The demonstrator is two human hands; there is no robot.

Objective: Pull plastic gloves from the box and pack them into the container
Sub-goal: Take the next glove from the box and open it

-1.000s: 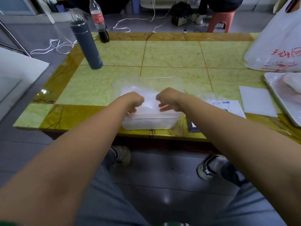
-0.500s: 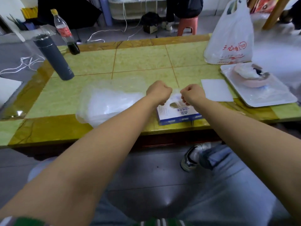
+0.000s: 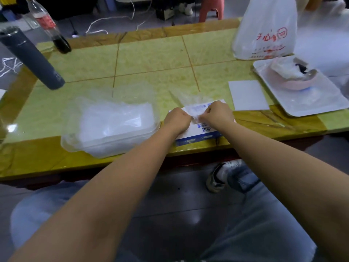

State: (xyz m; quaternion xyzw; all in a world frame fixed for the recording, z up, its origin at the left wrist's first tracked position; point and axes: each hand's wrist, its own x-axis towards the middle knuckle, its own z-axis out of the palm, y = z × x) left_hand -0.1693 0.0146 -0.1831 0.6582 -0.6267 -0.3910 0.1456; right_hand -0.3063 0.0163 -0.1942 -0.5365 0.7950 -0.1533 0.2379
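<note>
Left hand [image 3: 176, 120] and right hand [image 3: 220, 114], fingers curled, seem to pinch a filmy glove [image 3: 188, 99] above the box [image 3: 200, 134]; draw it free gently, then lay it flat in the container [image 3: 109, 127] just left

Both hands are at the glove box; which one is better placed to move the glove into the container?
Left, probably. The left hand pinches the thin clear plastic glove above the blue-and-white cardboard box, next to the clear plastic container; the right hand would have to cross over.
</note>
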